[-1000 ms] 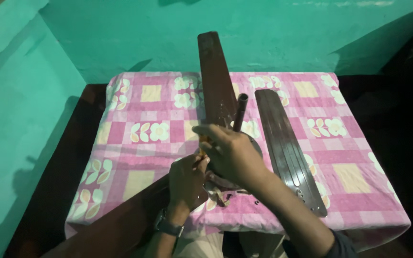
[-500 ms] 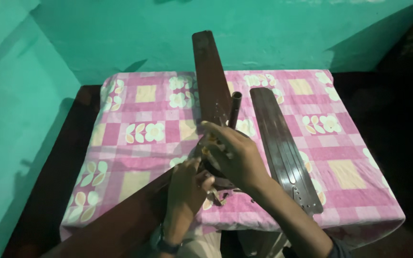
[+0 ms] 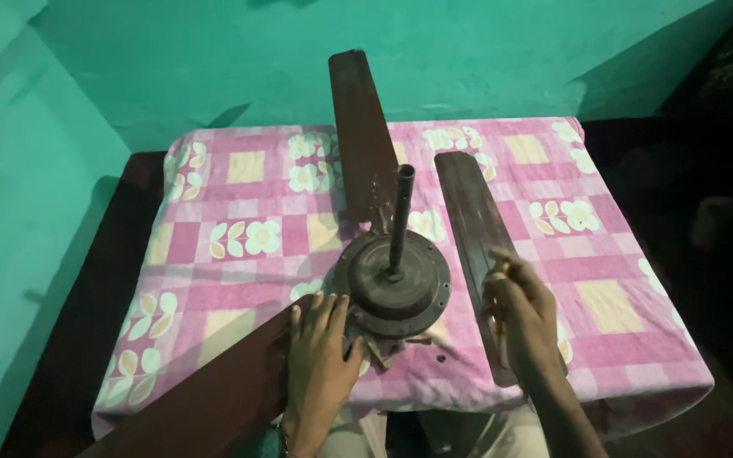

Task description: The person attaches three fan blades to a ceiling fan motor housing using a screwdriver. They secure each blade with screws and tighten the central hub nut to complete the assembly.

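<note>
A brown ceiling fan motor (image 3: pixel 394 287) with an upright rod (image 3: pixel 400 216) lies on a pink checked cloth (image 3: pixel 239 229). One blade (image 3: pixel 360 131) points away from me, and another blade (image 3: pixel 214 390) runs toward the lower left. My left hand (image 3: pixel 320 348) lies flat on that near blade, right where it joins the motor, fingers apart. My right hand (image 3: pixel 521 318) is to the right of the motor, over a loose blade (image 3: pixel 468 220), fingers closed on a thin yellow-handled tool (image 3: pixel 497 297).
The cloth covers a dark wooden table (image 3: pixel 120 254) that stands against a green wall (image 3: pixel 214 59). A small dark screw (image 3: pixel 440 358) lies on the cloth near the motor. Dark space lies to the right of the table.
My right hand has pulled away from the motor top to the right, so the motor and rod now show. My left hand stays at the near blade's joint.
</note>
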